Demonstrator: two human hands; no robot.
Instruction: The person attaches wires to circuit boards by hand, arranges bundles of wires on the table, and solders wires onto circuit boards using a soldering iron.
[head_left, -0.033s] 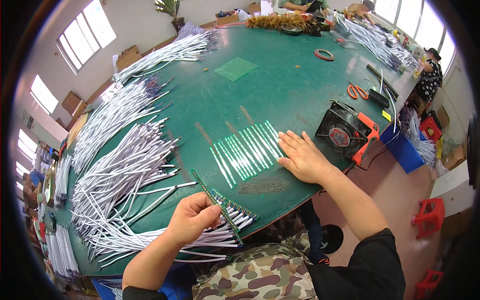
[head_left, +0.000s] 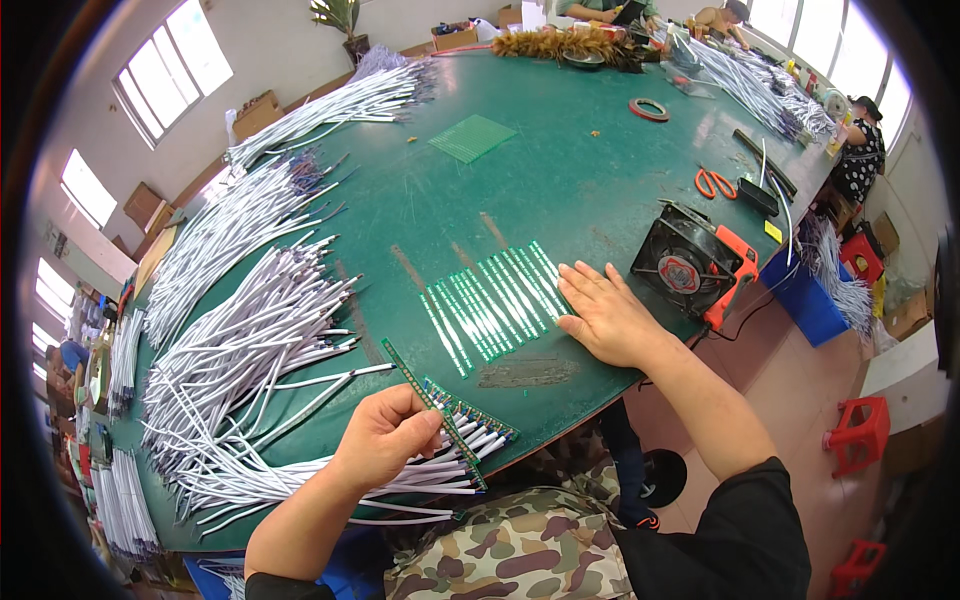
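Pinched between the thumb and fingers of my left hand (head_left: pixel 395 432) is a narrow green circuit board strip (head_left: pixel 462 450), held at a slant near the table's front edge. Just beneath it lie white cables (head_left: pixel 400 478) whose ends meet another green strip. My right hand (head_left: pixel 608 318) rests flat on the table with its fingers stretched out, against the right end of a row of thin green-and-white strips (head_left: pixel 492 305). These lie side by side, slightly tilted. Nothing shows in that hand; its palm is hidden.
Piles of white cables (head_left: pixel 240 340) cover the table's left side. A black fan (head_left: pixel 680 255) stands right of my right hand, with orange-handled scissors (head_left: pixel 715 183) and a tape roll (head_left: pixel 648 110) beyond. A green board panel (head_left: pixel 472 138) lies farther back. Other people sit around the far side.
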